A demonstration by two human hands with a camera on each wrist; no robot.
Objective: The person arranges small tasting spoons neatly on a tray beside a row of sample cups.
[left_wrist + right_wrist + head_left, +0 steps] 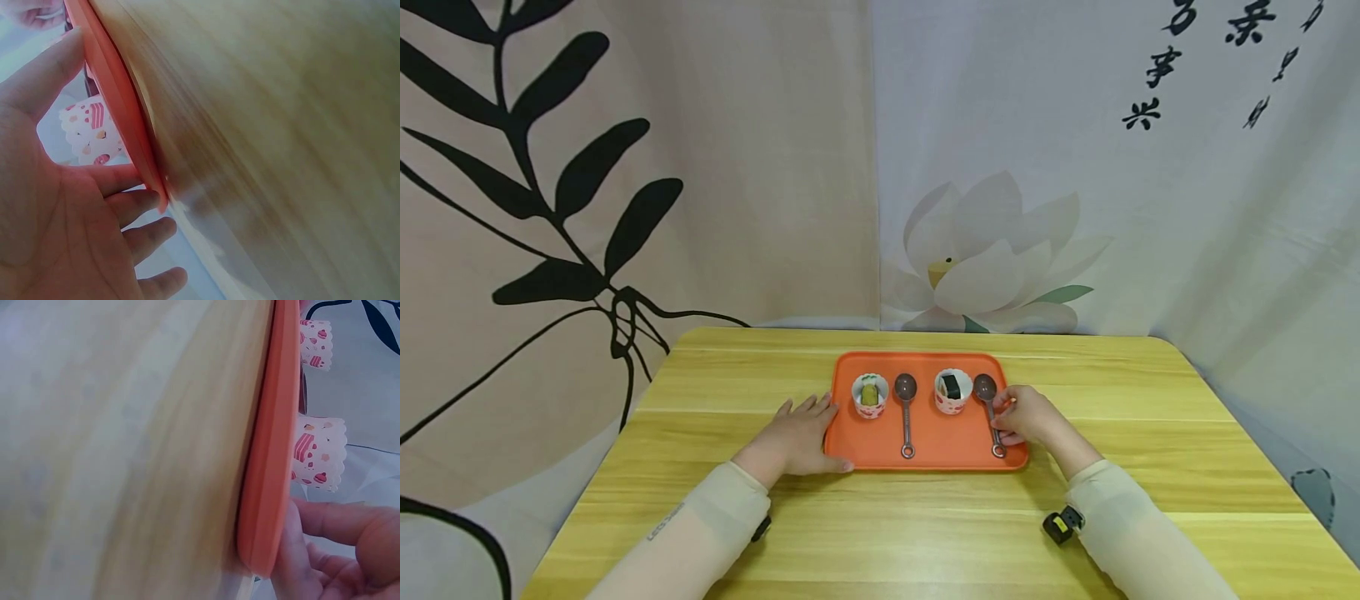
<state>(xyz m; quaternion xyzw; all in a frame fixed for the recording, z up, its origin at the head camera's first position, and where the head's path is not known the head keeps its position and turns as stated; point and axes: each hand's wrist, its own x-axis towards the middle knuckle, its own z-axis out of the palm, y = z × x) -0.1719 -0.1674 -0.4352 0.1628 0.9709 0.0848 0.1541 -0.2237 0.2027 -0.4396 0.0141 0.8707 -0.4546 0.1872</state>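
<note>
An orange tray [880, 442] lies on the table with two patterned paper cups and two dark-bowled spoons on it. The left cup [870, 411] holds something yellow and green; the right cup [951, 404] holds a black-and-white piece. Between the cups lies one spoon [907, 425]. My left hand [797, 437] is spread at the tray's left end, its fingers and thumb touching the rim. At the tray's right end, the curled fingers of my right hand [1026, 415] pinch the handle of the right spoon [985, 388]. The fingertips are partly hidden behind the rim in the right wrist view.
The tray sits near the back of a wooden table [880, 533]. Behind the table hangs a pale curtain [775, 167] printed with leaves, a flower and characters. Table surface extends in front of the tray and to both sides.
</note>
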